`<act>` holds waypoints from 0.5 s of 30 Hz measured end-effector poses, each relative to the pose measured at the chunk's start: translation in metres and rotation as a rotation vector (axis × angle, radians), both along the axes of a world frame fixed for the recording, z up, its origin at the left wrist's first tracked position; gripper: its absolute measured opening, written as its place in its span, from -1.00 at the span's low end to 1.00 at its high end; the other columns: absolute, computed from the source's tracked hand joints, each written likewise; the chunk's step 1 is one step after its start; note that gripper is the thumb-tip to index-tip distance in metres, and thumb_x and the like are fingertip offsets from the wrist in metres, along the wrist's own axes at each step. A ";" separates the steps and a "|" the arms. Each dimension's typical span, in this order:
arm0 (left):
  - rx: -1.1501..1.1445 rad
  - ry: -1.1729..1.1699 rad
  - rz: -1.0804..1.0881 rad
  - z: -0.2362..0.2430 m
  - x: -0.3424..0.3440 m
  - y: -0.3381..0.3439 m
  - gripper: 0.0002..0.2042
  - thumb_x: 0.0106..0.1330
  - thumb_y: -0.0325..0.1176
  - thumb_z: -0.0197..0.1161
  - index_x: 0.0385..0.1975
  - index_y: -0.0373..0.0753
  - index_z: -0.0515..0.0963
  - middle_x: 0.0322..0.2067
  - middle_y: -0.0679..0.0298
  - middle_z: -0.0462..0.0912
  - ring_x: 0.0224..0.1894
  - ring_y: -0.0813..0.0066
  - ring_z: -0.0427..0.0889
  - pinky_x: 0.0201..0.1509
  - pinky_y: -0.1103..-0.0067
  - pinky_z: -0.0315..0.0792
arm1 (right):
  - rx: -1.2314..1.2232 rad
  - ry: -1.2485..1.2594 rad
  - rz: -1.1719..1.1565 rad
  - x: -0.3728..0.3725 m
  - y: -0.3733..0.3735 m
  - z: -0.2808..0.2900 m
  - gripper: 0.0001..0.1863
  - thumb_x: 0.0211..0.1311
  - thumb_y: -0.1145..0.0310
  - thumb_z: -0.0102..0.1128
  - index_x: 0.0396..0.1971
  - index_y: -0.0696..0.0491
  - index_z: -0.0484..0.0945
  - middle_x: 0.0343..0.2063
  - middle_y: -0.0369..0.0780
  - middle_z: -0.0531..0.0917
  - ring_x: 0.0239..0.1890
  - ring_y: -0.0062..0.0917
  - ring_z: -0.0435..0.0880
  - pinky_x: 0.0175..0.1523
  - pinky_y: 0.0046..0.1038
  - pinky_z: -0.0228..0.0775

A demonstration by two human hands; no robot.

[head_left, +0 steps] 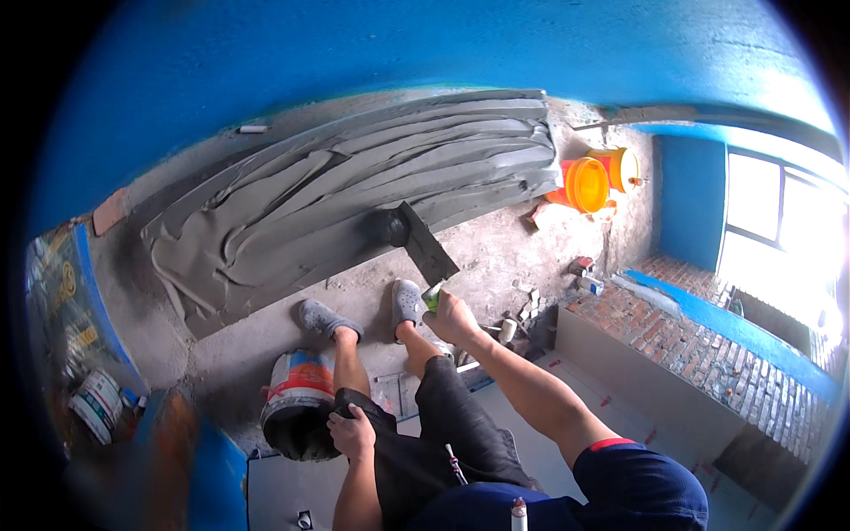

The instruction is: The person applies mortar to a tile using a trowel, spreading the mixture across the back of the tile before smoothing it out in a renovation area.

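My right hand (pixel 454 320) is closed around the green handle of a trowel (pixel 428 250). Its long dark blade reaches over the near edge of a large flat slab (pixel 354 199) on the floor. Wet grey mortar coats that slab in long, uneven ridges, and a dark round lump (pixel 388 227) sits by the blade's far end. My left hand (pixel 352 433) rests with curled fingers at my left knee, beside a white and red bucket (pixel 301 389) with a dark inside. Whether those fingers grip cloth or anything else is hidden.
Two orange buckets (pixel 587 184) lie beyond the slab's right end. A low brick ledge (pixel 655 332) runs along the right, below a bright window (pixel 784 212). Small tools and scraps (pixel 522 326) are scattered right of my feet. Another bucket (pixel 97 404) stands far left, and a blue wall (pixel 354 44) closes the back.
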State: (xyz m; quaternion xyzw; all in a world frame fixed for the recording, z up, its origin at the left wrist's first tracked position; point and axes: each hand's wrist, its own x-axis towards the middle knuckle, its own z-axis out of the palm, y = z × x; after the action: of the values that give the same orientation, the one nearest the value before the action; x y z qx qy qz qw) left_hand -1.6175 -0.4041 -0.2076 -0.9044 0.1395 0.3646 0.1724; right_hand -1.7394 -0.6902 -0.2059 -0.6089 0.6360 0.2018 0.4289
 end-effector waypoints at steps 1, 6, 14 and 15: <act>0.000 0.006 0.008 0.001 0.001 0.002 -0.54 0.26 0.00 -0.04 -0.25 -0.38 0.38 -0.26 -0.03 0.49 -0.22 0.04 0.58 -0.18 0.26 0.50 | -0.008 -0.013 0.021 0.011 0.009 -0.004 -0.60 -0.12 0.25 0.19 -0.34 0.28 0.48 -0.44 0.14 0.59 -0.27 -0.04 0.61 -0.16 -0.18 0.44; -0.007 0.029 0.047 -0.002 0.005 0.008 -0.54 0.25 0.00 -0.02 -0.25 -0.38 0.38 -0.25 -0.02 0.49 -0.22 0.04 0.57 -0.21 0.25 0.51 | 0.109 -0.183 -0.018 0.038 0.037 -0.025 -0.69 -0.16 0.27 0.21 -0.50 0.24 0.49 -0.66 -0.07 0.58 -0.57 -0.37 0.63 -0.43 -0.37 0.44; -0.042 0.011 0.099 -0.001 0.002 0.017 -0.55 0.23 -0.02 0.02 -0.28 -0.41 0.38 -0.28 -0.03 0.48 -0.24 0.03 0.57 -0.24 0.25 0.51 | 0.548 -0.492 -0.022 0.096 0.039 -0.041 -0.78 -0.11 0.31 0.21 -0.68 0.16 0.47 -0.80 -0.30 0.48 -0.73 -0.63 0.45 -0.61 -0.51 0.25; -0.063 0.010 0.096 -0.003 0.000 0.021 -0.55 0.22 -0.02 0.02 -0.28 -0.41 0.38 -0.28 -0.04 0.48 -0.24 0.02 0.57 -0.24 0.25 0.51 | 0.651 -0.581 -0.015 0.107 0.040 -0.047 -0.75 -0.11 0.27 0.23 -0.63 0.17 0.48 -0.78 -0.30 0.49 -0.72 -0.63 0.45 -0.61 -0.52 0.25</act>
State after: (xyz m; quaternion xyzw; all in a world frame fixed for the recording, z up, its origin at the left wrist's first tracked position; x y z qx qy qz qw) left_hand -1.6180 -0.3831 -0.2103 -0.9132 0.1082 0.3722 0.1258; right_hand -1.6327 -0.6497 -0.2529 -0.4689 0.3965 0.2091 0.7610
